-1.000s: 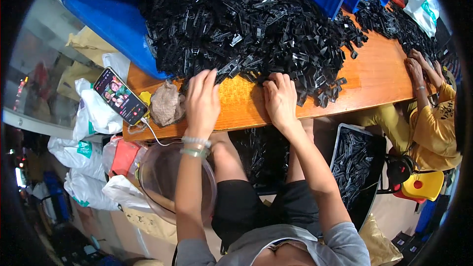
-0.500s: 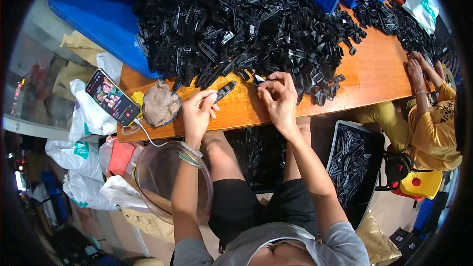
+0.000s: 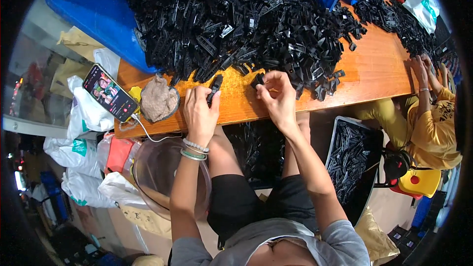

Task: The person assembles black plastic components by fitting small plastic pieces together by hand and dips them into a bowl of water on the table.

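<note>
A long black plastic piece (image 3: 215, 86) is pinched between the thumb and fingers of my left hand (image 3: 200, 111), its far end pointing away from me. My right hand (image 3: 280, 96) grips a small dark plastic part (image 3: 257, 81) between thumb and forefinger, with the other fingers curled. Both hands are just above the near edge of the wooden table (image 3: 354, 81), a short gap apart. Beyond them spreads a large heap of black plastic parts (image 3: 207, 24), its near edge close to my right fingers.
A blue bin (image 3: 93, 24) lies behind the heap. Left of my hands are a brown cloth bundle (image 3: 158, 99) and a propped phone (image 3: 109, 92) with a white cable. Below stand a clear tub (image 3: 170, 172) and a black crate of parts (image 3: 350, 162). A co-worker (image 3: 436, 123) sits at right.
My left hand has turned, so the long black piece now points more straight away from me. The small part in my right hand shows a dark side instead of a pale one.
</note>
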